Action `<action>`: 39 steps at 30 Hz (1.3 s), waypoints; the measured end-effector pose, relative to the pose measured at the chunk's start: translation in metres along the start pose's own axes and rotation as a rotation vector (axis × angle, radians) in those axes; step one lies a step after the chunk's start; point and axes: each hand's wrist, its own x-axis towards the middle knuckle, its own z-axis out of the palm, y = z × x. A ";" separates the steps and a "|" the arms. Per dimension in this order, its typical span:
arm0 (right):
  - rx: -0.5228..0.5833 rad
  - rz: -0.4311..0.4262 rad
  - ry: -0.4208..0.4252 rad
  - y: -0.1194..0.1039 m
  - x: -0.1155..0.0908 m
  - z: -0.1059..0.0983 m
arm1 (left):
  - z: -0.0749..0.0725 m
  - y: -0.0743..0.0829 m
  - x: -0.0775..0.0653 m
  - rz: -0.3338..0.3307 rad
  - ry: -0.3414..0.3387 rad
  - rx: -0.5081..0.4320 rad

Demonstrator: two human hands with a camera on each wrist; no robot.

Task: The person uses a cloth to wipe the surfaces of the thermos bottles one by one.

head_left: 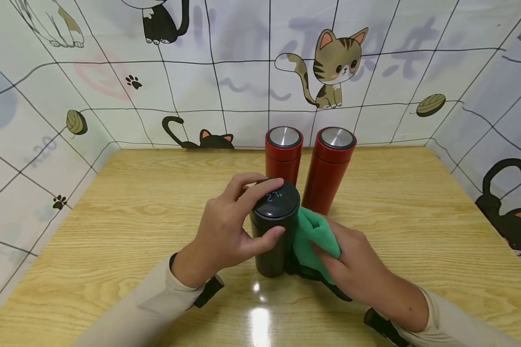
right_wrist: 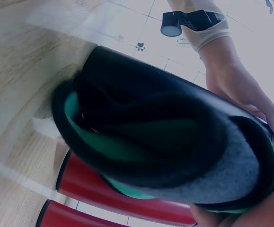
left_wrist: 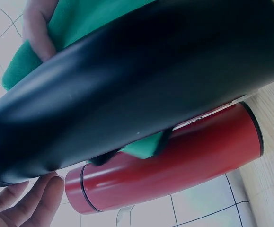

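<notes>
A black thermos (head_left: 268, 253) stands upright on the table, with lit digits showing on its glossy lid (head_left: 278, 206). My left hand (head_left: 227, 229) grips it round the top, thumb on the near side and fingers over the lid's far edge. In my right hand (head_left: 360, 265) is a bunched green cloth (head_left: 313, 233) with a dark edge, held against the thermos's right side. The left wrist view shows the cloth (left_wrist: 94, 19) behind the black body (left_wrist: 141, 90). From the right wrist, folds of the cloth (right_wrist: 236, 161) hide much of the thermos.
Two red thermoses (head_left: 282, 166) (head_left: 325, 180) with silver-topped lids stand just behind the black one, the left one partly hidden by it. They rest on a wood-grain table (head_left: 156, 193). A cat-patterned, grid-lined sheet (head_left: 243, 86) encloses the back and sides.
</notes>
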 end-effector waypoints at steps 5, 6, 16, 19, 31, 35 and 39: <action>0.082 -0.099 0.165 -0.002 0.000 0.001 | 0.000 0.001 0.001 0.002 0.011 0.010; 0.089 -0.116 0.176 -0.001 0.000 0.002 | 0.001 0.001 0.001 -0.001 0.010 0.010; 0.029 -0.033 0.007 0.000 0.002 0.002 | 0.002 -0.002 -0.001 -0.051 0.008 0.007; 0.078 -0.093 0.081 -0.001 0.000 0.002 | 0.003 -0.002 -0.001 -0.080 0.004 0.021; 0.088 -0.038 -0.042 -0.001 0.001 0.001 | 0.003 0.000 -0.002 -0.153 0.012 0.068; 0.076 -0.063 -0.007 0.000 0.001 0.003 | 0.002 -0.001 -0.003 -0.124 -0.001 0.059; 0.123 -0.131 0.087 -0.001 0.000 0.004 | 0.001 -0.002 -0.003 -0.095 -0.018 0.056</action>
